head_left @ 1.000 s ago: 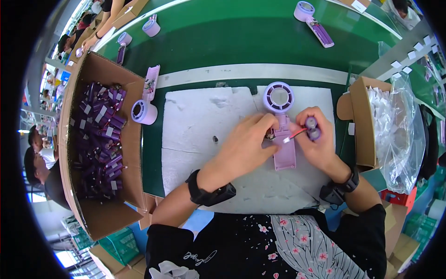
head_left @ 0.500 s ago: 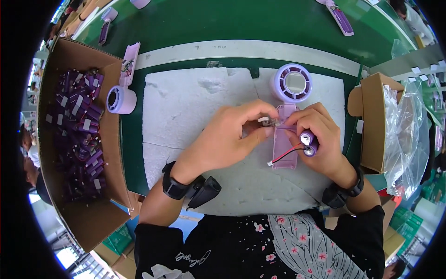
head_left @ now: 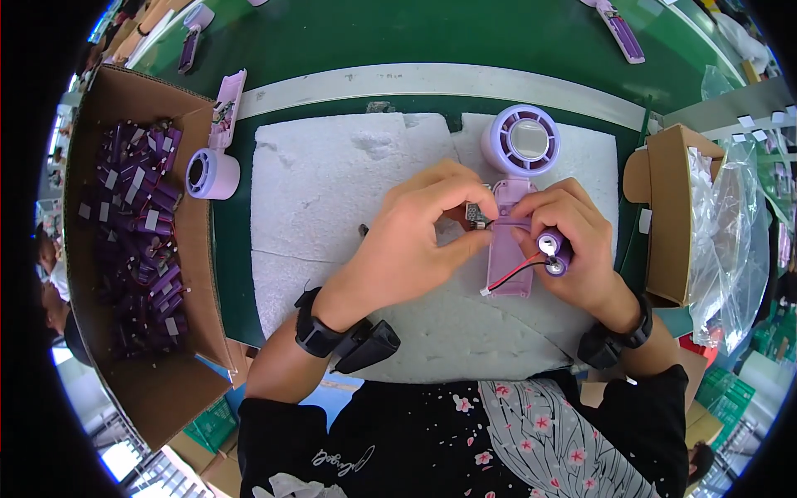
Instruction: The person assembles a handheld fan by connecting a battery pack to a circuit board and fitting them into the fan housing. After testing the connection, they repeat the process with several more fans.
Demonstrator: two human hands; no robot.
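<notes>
A lilac hand-held fan lies open on a white foam sheet, its round head pointing away from me. My left hand pinches a small part at the top of the fan's open handle. My right hand holds a purple cylindrical battery beside the handle, thumb pressing on the shell. A red and black wire runs from the battery to a white plug by the handle's lower end. A small dark screw lies on the foam left of my left hand.
A cardboard box full of purple batteries stands at the left. Next to it lie another fan head and a pink handle shell. A box with a clear plastic bag is at the right. More fan parts lie on the green table beyond.
The view has drawn closer to the work. My right hand has shifted the battery lower beside the handle, and the wire now trails down to the plug.
</notes>
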